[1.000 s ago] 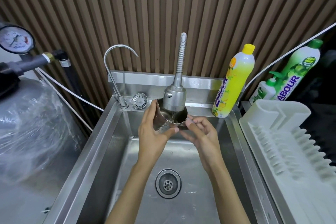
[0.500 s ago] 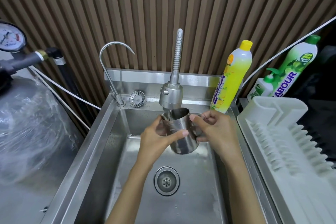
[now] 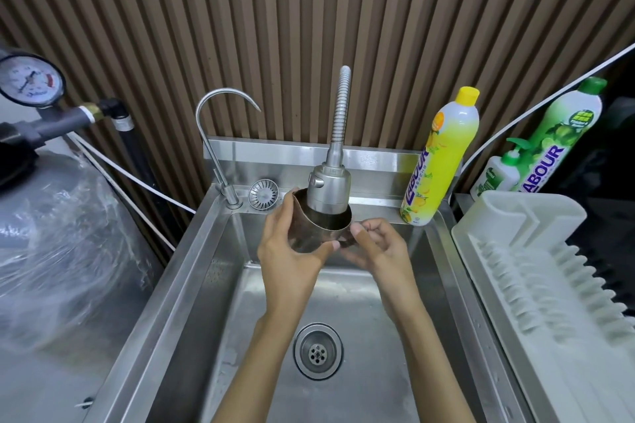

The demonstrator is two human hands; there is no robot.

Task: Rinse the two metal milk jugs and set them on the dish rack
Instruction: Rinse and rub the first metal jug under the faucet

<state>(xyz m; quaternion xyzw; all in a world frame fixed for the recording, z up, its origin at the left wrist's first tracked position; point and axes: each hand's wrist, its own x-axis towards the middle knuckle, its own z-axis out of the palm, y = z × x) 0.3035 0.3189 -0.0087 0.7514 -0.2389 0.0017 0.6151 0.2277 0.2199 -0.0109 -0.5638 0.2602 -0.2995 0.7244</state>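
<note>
Left hand [image 3: 288, 252] wraps our jug [image 3: 311, 233] under the tap [image 3: 328, 189], right hand [image 3: 378, 251] pinches its handle. We're mid-rinse, nothing on the rack [image 3: 498, 213] yet.

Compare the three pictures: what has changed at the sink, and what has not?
The jug dipped below the spray head half a second ago, tilted; now it is raised again, with the head in its mouth. Left hand and right hand held it throughout. Rack and sink unchanged.

Bright, even light, perhaps from overhead; glare on the sink [image 3: 192, 285]; edges bow outward.
</note>
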